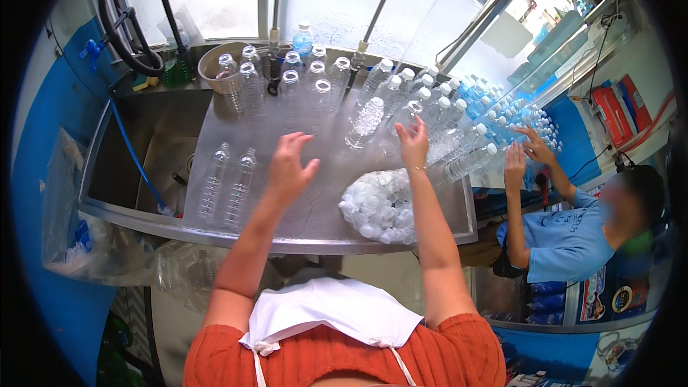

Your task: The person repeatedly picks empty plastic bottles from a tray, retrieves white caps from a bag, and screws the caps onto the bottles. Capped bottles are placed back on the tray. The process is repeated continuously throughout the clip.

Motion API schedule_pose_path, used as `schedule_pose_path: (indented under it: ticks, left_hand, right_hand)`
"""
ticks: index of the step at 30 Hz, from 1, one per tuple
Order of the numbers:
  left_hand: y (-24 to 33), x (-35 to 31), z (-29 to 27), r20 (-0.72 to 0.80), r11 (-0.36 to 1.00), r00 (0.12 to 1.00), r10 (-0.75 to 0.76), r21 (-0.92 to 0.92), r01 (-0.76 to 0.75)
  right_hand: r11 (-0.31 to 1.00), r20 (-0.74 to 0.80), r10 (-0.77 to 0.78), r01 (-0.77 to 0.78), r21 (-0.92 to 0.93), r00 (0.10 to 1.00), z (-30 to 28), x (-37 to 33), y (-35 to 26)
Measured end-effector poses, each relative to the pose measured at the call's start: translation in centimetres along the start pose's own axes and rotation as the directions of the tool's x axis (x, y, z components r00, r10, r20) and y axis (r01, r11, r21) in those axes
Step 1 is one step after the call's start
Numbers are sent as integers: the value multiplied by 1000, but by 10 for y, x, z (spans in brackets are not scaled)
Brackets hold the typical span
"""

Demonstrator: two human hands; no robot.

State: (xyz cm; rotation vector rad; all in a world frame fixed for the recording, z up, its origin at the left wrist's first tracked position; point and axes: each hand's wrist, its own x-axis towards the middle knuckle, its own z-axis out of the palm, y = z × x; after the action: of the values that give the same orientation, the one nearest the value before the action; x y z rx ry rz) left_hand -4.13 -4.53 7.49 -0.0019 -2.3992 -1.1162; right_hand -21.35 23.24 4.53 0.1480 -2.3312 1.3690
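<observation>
My left hand (290,165) is over the middle of the steel counter (315,226), fingers spread, holding nothing. My right hand (413,146) is raised just in front of a group of capped clear bottles; its fingers are apart, and no object shows between them. The nearest one is an upright bottle (414,107) with a white cap, just beyond the fingertips. Whether they touch it, I cannot tell. A heap of white plastic caps (376,208) sits beside my right forearm. Two clear bottles (228,186) lie on the counter left of my left hand.
Several uncapped bottles (319,93) stand near a tub (208,64) at the back. A steel sink (154,136) with a blue hose (132,150) is at left. Many capped bottles (502,118) fill the right side, where a person in a blue shirt (566,244) reaches toward them.
</observation>
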Motion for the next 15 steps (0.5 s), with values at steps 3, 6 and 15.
schedule_pose_path:
  ticks: [3,6,15]
  left_hand:
    - [18,26,62,136,994,990,-39,-99,53]
    - [19,50,112,72,991,995,-68,-110,76]
    - [0,79,169,13,966,999,-39,-254,41]
  right_hand:
    - [995,-67,-32,25,-93,997,24,4,19]
    - [992,-210,-122,112,-58,970,27,-15,11]
    - [849,480,65,204,-487,875,-72,-129,15]
